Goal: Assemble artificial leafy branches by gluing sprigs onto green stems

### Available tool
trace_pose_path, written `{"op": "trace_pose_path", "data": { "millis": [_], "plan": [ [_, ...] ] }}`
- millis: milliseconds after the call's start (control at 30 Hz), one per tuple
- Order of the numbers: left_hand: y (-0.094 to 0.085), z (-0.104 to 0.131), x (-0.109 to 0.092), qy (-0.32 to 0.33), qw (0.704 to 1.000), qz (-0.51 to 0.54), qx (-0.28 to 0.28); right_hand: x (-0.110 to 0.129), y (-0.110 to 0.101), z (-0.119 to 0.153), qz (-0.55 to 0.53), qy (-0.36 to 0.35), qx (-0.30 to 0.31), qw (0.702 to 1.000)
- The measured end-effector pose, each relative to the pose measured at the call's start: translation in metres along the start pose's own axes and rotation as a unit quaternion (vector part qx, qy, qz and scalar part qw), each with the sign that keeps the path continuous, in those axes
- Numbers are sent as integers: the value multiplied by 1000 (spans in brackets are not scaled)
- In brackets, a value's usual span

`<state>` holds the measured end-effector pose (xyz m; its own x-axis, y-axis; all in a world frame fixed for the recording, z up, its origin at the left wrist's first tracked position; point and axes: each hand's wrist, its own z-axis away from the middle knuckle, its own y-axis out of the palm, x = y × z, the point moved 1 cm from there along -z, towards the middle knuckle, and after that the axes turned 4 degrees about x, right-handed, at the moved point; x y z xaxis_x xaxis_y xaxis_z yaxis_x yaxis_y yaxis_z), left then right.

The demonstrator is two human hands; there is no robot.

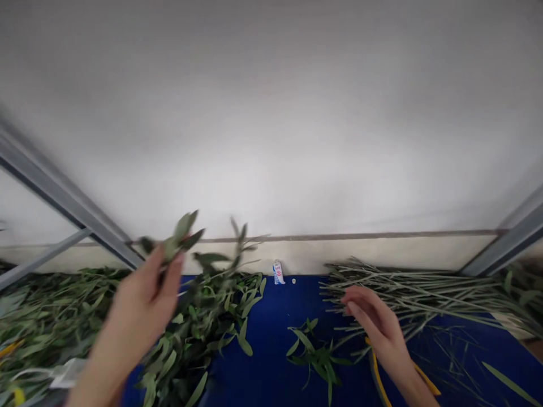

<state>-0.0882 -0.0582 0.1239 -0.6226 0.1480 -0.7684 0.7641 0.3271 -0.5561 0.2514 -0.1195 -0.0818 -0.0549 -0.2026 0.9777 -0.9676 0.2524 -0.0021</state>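
Leafy greenery [46, 322], a broad pile at 8 o'clock; left hand [146, 294], also at 8, fingers closed on a leafy sprig [180, 234]; further leafy heap [190, 328] at 7, so plenty of foliage appears to remain. Small leafy cluster [320, 359] at 5 o'clock, loose on the blue surface [258, 367]. Right hand [382, 325] at 4, half-curled, contents impossible to tell, beside thin stems [407, 294], mostly bare, already a sizeable bundle.
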Motion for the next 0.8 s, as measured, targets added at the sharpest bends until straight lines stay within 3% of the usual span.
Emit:
{"op": "trace_pose_path", "data": {
  "millis": [33,100,200,267,400,567,633,700,733,800],
  "plan": [
    [20,-9,0,16,998,18,57,5,8,-7,-16,9,37,999],
    [62,-22,1,19,975,160,150,14,23,-18,-56,17,74,996],
    [117,-27,1,-42,898,365,244,20,40,-30,-137,21,89,986],
    [139,-23,3,-74,846,436,297,22,44,-36,-180,40,91,979],
    [151,-15,17,-112,808,483,318,27,32,-41,-191,103,19,976],
    [151,-1,40,-135,815,466,319,28,15,-38,-163,94,-53,981],
    [155,7,48,-161,827,465,273,25,16,-33,-145,79,-66,984],
    [160,17,55,-210,815,493,220,21,21,-30,-140,68,-74,985],
    [163,22,57,-231,801,510,213,19,24,-29,-140,65,-74,985],
    [169,32,59,-243,782,516,250,16,31,-28,-138,60,-65,987]
  ]
}}
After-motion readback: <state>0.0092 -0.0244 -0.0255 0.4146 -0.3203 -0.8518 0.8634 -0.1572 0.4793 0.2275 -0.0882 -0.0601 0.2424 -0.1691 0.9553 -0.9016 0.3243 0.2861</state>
